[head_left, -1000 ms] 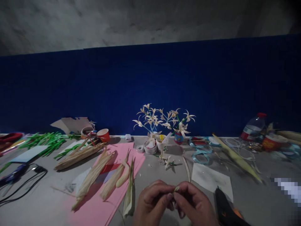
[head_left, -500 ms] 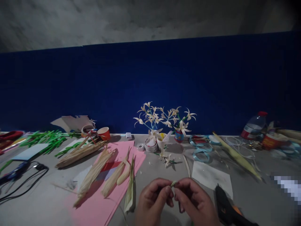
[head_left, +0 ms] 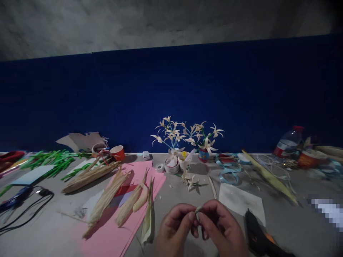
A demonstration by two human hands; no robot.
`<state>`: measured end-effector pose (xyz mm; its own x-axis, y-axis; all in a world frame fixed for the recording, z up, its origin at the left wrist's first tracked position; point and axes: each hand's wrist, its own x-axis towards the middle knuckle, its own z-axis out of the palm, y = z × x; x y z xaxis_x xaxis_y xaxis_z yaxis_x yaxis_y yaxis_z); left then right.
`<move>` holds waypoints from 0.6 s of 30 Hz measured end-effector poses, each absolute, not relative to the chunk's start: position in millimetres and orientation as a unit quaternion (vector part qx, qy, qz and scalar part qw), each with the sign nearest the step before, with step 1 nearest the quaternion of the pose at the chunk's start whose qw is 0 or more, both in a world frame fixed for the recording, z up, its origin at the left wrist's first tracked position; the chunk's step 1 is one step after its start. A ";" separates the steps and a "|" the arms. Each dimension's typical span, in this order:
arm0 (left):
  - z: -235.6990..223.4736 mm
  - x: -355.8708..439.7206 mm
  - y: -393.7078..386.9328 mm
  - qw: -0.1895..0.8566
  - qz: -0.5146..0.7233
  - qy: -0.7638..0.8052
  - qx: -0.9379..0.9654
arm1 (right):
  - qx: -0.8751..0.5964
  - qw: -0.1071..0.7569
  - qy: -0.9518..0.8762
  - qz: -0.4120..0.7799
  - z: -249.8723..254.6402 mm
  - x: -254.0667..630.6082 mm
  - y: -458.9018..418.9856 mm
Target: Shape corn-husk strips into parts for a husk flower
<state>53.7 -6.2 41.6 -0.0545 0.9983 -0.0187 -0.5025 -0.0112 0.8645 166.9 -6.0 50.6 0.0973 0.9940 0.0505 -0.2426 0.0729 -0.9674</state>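
Close together at the front middle, my left hand (head_left: 178, 226) and my right hand (head_left: 221, 225) pinch a small pale green strip (head_left: 198, 209) between thumbs and fingertips. It looks like a bit of corn husk, mostly hidden by the fingers. Just right of my right hand lies a black glue gun (head_left: 258, 233). A curled green corn husk (head_left: 148, 217) lies left of my left hand. Ahead of both hands, finished husk flowers (head_left: 191, 184) rest on the table, and more flowers (head_left: 174, 132) stand in small pots.
Dried husks (head_left: 108, 201) lie on pink paper (head_left: 104, 241) to the left, with green stems (head_left: 53, 160) behind. White paper (head_left: 241, 200), blue ribbon (head_left: 229, 175), a long husk (head_left: 270, 178) and a plastic bottle (head_left: 288, 142) are on the right. A blue panel (head_left: 134, 89) borders the back.
Both hands stay almost in place, still pinching the strip. My right hand's fingers have shifted slightly around it, and the view has moved a little.
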 end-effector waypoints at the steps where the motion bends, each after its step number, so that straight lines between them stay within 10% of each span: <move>1: 41.5 53.7 -6.1 0.605 0.626 0.363 0.333 | -0.436 0.596 -0.423 0.524 49.9 166.9 -5.4; 18: 39.3 54.0 -3.7 0.715 0.575 0.313 0.246 | -0.397 0.579 -0.416 0.578 48.2 169.0 -4.3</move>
<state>54.0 -3.7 39.3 0.1432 0.9759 -0.1646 -0.6681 0.2180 0.7115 169.0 -4.3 48.2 -0.0141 0.9996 0.0241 -0.3386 0.0179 -0.9408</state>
